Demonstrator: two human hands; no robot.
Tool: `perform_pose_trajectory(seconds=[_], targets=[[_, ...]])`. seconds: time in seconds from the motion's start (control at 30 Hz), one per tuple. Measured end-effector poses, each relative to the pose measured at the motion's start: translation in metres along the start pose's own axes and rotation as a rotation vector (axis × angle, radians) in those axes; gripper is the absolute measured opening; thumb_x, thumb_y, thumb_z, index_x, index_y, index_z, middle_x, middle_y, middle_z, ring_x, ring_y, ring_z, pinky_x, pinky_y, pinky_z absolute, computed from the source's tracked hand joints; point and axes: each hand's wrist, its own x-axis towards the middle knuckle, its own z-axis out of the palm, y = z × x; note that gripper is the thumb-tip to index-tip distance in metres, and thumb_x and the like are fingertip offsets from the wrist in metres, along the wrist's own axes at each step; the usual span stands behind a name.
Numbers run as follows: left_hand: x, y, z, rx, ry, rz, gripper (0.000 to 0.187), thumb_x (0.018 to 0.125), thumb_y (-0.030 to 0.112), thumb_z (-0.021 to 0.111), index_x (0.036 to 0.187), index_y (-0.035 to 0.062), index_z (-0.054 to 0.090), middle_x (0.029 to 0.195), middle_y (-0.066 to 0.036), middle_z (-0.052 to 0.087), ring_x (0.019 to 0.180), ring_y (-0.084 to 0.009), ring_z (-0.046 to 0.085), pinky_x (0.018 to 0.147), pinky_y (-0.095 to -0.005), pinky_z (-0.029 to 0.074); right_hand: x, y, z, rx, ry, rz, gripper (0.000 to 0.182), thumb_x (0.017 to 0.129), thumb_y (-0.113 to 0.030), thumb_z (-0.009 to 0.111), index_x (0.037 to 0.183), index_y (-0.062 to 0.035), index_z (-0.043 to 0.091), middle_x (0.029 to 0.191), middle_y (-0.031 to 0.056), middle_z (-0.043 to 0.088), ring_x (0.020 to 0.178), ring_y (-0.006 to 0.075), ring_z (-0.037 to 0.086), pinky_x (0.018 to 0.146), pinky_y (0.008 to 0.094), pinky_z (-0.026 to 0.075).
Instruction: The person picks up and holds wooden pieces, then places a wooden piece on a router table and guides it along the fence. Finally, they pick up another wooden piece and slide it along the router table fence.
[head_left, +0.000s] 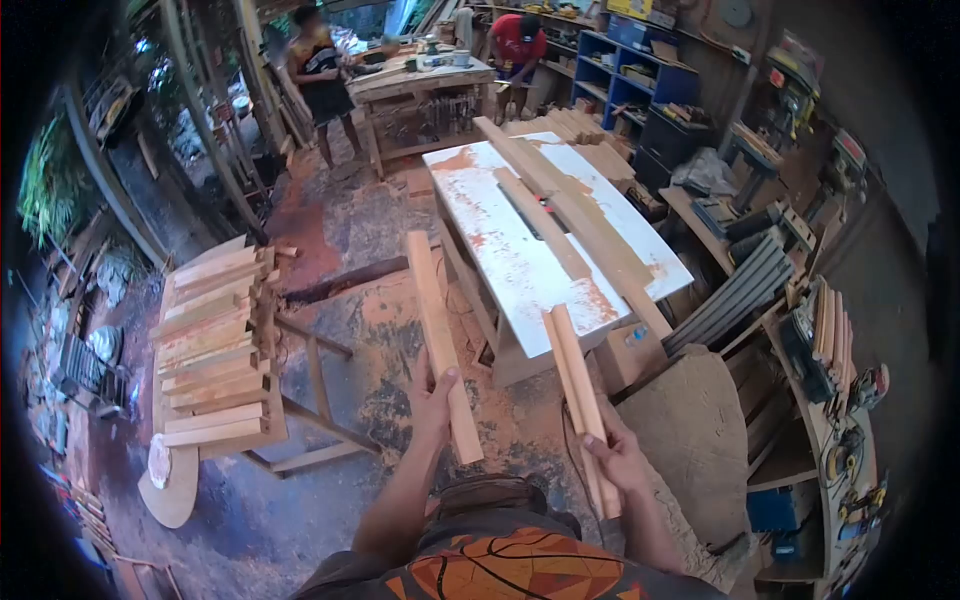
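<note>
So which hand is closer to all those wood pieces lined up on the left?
The left hand. Holding a board, it's across a gap, to the right of the lined-up wood pieces. The right hand, gripping more wood, is farther right.

From my feed: stained concrete floor (335,395), sawdust scattered over it. White-topped rectangular table (475,215) ahead, brown wooden workbench (420,86) behind. Blue open-fronted shelving unit (632,78) against the back wall. Daylight enters past upright timber posts (205,110) at left.
</note>
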Motion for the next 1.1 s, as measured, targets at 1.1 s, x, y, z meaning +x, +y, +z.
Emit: perform_pose_trajectory(seconds=[1.1], targets=[[0.126, -0.281, 0.317, 0.635, -0.341, -0.087, 0.065, 0.095, 0.017, 0.059, 0.150, -0.0065, 0.034, 0.115, -0.027, 0.063, 0.099, -0.0407, 0.063, 0.092, -0.0472, 0.051, 0.039, 0.029, -0.159, -0.030, 0.557, 0.291, 0.073, 0.094, 0.003, 0.055, 0.159, 0.0011, 0.022, 0.144, 0.0108, 0.050, 0.113, 0.0164, 0.055, 0.098, 0.0275, 0.044]])
